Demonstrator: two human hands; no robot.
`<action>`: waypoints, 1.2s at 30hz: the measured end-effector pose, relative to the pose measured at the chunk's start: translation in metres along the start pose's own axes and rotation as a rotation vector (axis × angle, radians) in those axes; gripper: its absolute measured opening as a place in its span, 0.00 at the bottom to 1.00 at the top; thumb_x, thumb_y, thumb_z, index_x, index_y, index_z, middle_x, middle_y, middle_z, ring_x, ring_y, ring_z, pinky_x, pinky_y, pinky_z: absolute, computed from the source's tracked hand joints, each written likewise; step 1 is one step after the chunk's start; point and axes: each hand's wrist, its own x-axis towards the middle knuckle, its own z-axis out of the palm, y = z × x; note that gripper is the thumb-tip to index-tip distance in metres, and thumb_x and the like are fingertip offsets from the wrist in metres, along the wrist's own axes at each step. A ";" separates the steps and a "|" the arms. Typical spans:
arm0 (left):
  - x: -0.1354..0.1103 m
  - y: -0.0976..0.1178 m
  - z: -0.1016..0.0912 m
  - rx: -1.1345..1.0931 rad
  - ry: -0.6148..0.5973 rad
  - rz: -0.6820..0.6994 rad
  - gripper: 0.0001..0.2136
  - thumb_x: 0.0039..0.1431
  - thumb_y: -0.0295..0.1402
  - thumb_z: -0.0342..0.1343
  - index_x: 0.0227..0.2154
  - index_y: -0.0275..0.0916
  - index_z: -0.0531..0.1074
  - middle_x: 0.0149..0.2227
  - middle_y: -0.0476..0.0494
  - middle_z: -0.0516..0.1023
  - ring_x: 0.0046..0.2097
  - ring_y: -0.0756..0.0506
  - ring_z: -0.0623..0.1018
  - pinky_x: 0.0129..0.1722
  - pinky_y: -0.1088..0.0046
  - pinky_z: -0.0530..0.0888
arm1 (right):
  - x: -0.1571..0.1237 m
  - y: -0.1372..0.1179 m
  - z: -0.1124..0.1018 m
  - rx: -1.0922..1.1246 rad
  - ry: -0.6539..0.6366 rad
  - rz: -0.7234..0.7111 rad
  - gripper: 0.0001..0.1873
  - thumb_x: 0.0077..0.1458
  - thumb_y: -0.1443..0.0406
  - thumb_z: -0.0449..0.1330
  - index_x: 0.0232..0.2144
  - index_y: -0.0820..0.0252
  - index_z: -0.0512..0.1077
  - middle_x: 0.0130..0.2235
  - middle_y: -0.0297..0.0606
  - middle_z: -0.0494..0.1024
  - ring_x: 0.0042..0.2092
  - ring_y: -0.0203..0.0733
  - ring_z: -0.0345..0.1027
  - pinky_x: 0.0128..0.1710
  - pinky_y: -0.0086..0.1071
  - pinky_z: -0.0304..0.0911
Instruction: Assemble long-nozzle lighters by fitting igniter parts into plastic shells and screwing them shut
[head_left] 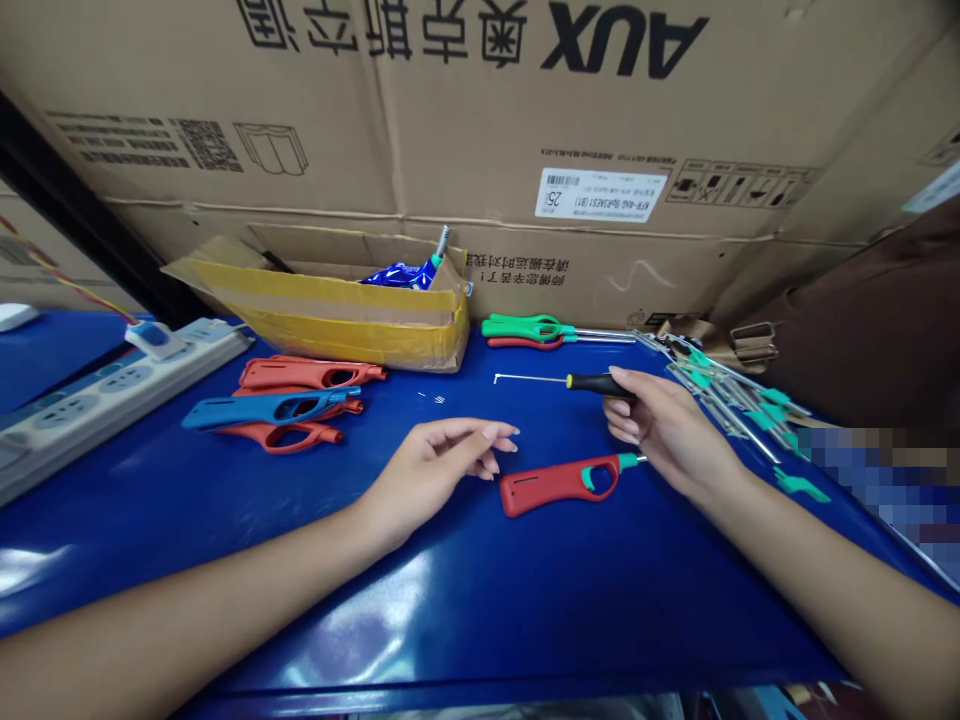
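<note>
The right hand [660, 425] has its grip closed around the black handle of a screwdriver [598, 385], whose shaft points left above the tabletop [525, 610]; 1 tiny pale piece [495, 379] sits at its tip. The left hand [450, 452] has a released grip, fingers loosely bent, just beside the rear end of the red lighter [541, 484]. That lighter lies flat below the screwdriver, its teal collar toward the right hand, which hides part of its metal rod.

Past the hands, a few small pale pieces [439, 399] lie near an open carton [341, 342] with yellow tape and a blue wrapper [401, 275] inside. To its right rests 1 green lighter [517, 326] over a red one. Just beyond the right hand, a heap of metal rods [739, 412] with teal parts crowds that side. On the left, red casings [307, 373] and 1 blue casing [244, 410] overlap, with a white power strip [105, 395] farther out. A large cardboard box [420, 120] with upside-down print walls off the back.
</note>
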 end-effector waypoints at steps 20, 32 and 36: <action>0.007 0.006 -0.001 -0.400 0.081 -0.160 0.11 0.57 0.35 0.69 0.39 0.32 0.84 0.39 0.41 0.85 0.33 0.54 0.79 0.35 0.83 0.78 | 0.002 0.009 -0.001 -0.006 -0.085 0.017 0.19 0.52 0.57 0.70 0.23 0.60 0.66 0.21 0.27 0.57 0.23 0.30 0.49 0.20 0.27 0.46; 0.008 0.002 -0.003 -0.322 0.119 -0.116 0.11 0.50 0.37 0.74 0.32 0.35 0.83 0.33 0.46 0.82 0.29 0.56 0.75 0.32 0.84 0.75 | 0.000 0.008 0.000 -0.039 -0.085 0.005 0.19 0.52 0.56 0.71 0.23 0.60 0.67 0.20 0.27 0.57 0.22 0.29 0.48 0.20 0.27 0.46; 0.007 0.002 -0.002 -0.231 0.158 -0.064 0.12 0.47 0.38 0.75 0.31 0.35 0.83 0.30 0.46 0.82 0.28 0.56 0.74 0.30 0.84 0.72 | -0.001 0.005 0.001 -0.015 -0.064 -0.012 0.19 0.47 0.56 0.73 0.24 0.60 0.70 0.20 0.26 0.56 0.22 0.29 0.48 0.20 0.26 0.46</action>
